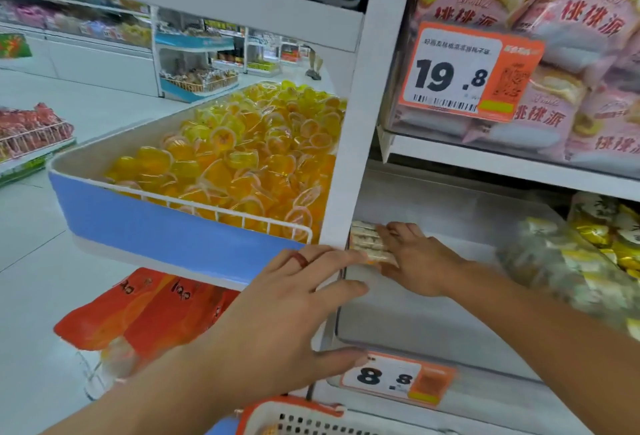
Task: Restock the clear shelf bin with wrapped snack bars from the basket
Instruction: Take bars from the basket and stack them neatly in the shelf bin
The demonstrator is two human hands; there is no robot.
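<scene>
A small stack of wrapped snack bars (367, 244) lies against the left wall inside the clear shelf bin (433, 327). My right hand (420, 261) reaches into the bin and holds the right end of that stack between fingers and thumb. My left hand (294, 303), with a red ring, rests with straight fingers on the bin's front left corner beside the white shelf post. Its thumb lies near the 8.8 price tag (398, 377). The orange-rimmed white basket (294, 415) shows at the bottom edge; its contents are mostly hidden.
Yellow and white wrapped packs (588, 261) fill the bin to the right. Pink cake bags (571, 53) sit on the shelf above. A blue tray of yellow jelly cups (242, 157) juts out on the left, with orange bags (145, 313) below it.
</scene>
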